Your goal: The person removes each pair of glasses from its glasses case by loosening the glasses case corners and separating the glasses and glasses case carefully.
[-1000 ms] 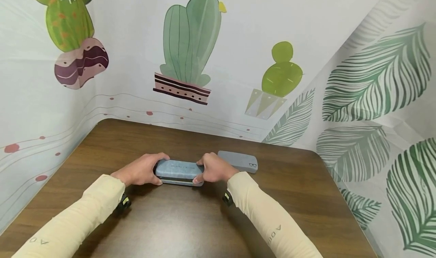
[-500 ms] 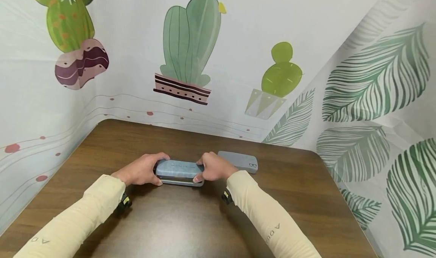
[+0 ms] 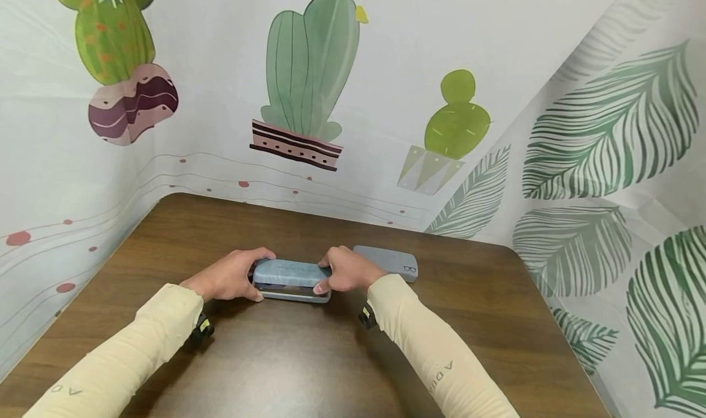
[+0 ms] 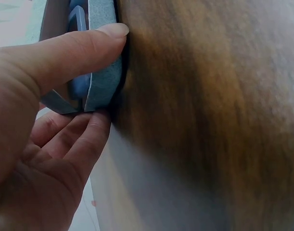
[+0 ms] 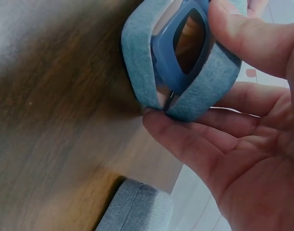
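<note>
Left grip (image 3: 228,276) holds one end of the blue glasses case (image 3: 289,273), right grip (image 3: 349,272) the other! It gapes partway, blue-framed glasses (image 5: 183,48) showing inside.

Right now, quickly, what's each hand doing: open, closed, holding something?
Left hand: closed, holding the left end of the partly open blue glasses case.
Right hand: closed, holding the right end of that blue glasses case.

Bright head view, glare on tabletop (image 3: 287,363), dimmer wrist views
</note>
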`<state>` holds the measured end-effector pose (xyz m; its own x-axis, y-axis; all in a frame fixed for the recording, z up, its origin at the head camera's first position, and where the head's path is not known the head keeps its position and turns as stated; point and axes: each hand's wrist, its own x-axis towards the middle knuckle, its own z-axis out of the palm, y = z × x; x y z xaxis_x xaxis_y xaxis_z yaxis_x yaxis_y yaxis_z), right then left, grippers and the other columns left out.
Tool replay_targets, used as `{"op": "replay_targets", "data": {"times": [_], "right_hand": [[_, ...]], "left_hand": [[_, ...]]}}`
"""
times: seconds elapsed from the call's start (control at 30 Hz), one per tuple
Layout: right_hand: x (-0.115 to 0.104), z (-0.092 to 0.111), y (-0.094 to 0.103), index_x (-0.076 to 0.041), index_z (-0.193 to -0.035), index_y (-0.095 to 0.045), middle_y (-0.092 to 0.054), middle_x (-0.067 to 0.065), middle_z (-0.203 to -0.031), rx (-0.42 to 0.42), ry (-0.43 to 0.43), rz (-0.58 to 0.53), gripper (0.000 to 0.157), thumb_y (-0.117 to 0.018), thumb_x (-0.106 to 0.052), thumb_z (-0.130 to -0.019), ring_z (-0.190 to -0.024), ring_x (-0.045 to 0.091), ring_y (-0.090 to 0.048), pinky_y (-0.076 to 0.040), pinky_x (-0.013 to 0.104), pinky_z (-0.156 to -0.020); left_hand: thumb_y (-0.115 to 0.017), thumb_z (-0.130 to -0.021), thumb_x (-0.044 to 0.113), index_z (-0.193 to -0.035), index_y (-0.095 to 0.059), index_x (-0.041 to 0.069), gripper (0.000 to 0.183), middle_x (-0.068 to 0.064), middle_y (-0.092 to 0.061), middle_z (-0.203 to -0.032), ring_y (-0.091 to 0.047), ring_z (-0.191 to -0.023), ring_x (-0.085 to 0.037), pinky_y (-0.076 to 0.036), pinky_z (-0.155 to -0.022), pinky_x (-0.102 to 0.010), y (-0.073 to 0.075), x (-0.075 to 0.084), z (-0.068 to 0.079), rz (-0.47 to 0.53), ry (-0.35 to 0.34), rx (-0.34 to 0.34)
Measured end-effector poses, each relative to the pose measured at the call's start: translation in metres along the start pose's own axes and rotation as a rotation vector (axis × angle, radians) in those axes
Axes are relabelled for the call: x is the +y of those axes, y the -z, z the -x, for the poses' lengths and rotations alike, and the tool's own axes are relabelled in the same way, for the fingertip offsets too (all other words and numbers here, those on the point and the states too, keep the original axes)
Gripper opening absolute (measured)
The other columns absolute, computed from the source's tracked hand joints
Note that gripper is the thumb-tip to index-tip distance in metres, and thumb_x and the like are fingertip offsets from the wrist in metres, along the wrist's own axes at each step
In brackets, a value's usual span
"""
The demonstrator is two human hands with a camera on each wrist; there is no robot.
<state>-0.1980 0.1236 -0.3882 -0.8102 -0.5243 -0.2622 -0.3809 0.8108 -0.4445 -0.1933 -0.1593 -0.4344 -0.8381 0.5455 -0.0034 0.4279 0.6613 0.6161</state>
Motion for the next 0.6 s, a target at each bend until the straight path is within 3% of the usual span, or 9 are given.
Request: {"op": "replay_targets", "data": {"times": [0.23,0.6], "right_hand": [[-0.0014,-0.0012,0.0028,0.005,-0.127,-0.071,-0.075,0.015,-0.126,-0.019,0.001,0.019,0.05,-0.084,-0.025,-0.089,-0.109,0.017,-0.068,-0.056,0.036,-0.101],[-0.0013,-0.0051,0.0093,0.004,-0.136,-0.065,-0.065,0.017,-0.143,-0.1,-0.047,0.006,0.054,-0.078,-0.028,-0.095,-0.139,0.03,-0.058,-0.048,0.043,-0.115]], "left_hand": [[-0.096,-0.068,0.013,-0.135,-0.059,0.013,0.077,-0.007,-0.07,-0.115,-0.062,-0.097,-0.02,-0.051,-0.086,-0.038,-0.0011,-0.0007,-0.0012,0.015,0.013,-0.004],[-0.098,-0.066,0.014,-0.136,-0.059,0.013,0.081,-0.007,-0.07,-0.115,-0.063,-0.095,-0.019,-0.051,-0.085,-0.037,-0.0014,-0.0014,-0.0001,0.044,0.028,0.0]]}}
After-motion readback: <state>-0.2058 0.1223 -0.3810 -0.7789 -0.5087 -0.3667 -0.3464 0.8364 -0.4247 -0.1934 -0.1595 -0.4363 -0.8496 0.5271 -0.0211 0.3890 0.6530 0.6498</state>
